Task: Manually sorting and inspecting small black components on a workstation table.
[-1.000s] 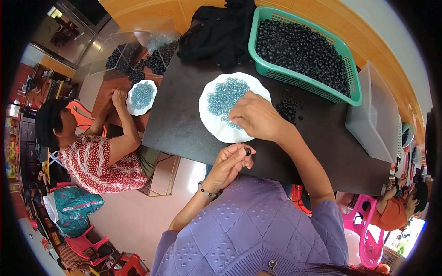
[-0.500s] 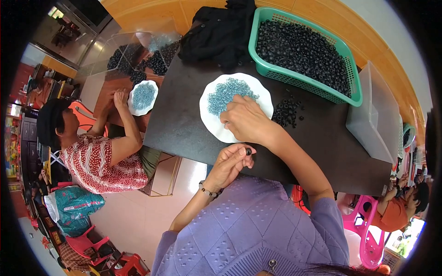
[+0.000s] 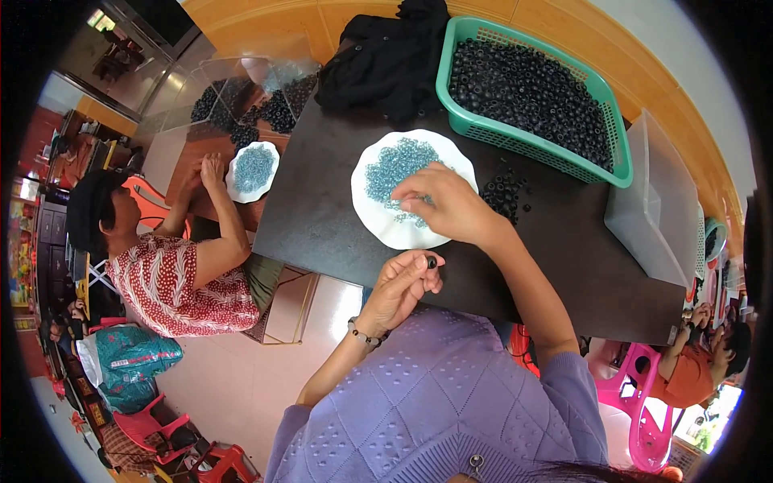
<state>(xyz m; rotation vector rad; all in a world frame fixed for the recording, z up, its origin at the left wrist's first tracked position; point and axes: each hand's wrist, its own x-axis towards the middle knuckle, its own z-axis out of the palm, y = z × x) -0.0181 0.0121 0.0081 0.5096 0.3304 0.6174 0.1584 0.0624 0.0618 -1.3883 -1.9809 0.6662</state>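
Observation:
A white scalloped plate (image 3: 378, 228) holds a heap of small clear blue beads (image 3: 400, 165), some of them spread toward its near side. Over these beads reaches my right hand (image 3: 452, 205), its fingers bent and the thumb a little apart from the forefinger; I see nothing between them. Close to the table's front edge, my left hand (image 3: 400, 283) pinches a small black ring-shaped piece (image 3: 431, 262) between thumb and forefinger. More such black pieces (image 3: 503, 193) lie in a loose pile just right of the plate, partly behind my right wrist.
A green basket (image 3: 531, 153) full of black pieces stands at the back right, beside a clear plastic bin (image 3: 656, 201). Black cloth (image 3: 378, 68) lies at the back of the dark table (image 3: 310, 209). On the left, a co-worker (image 3: 193, 282) sits by another plate (image 3: 270, 183) of blue beads.
My right hand has shifted slightly right over the beads, and its thumb and forefinger have parted. The left hand keeps its pinch on the black piece, almost unmoved.

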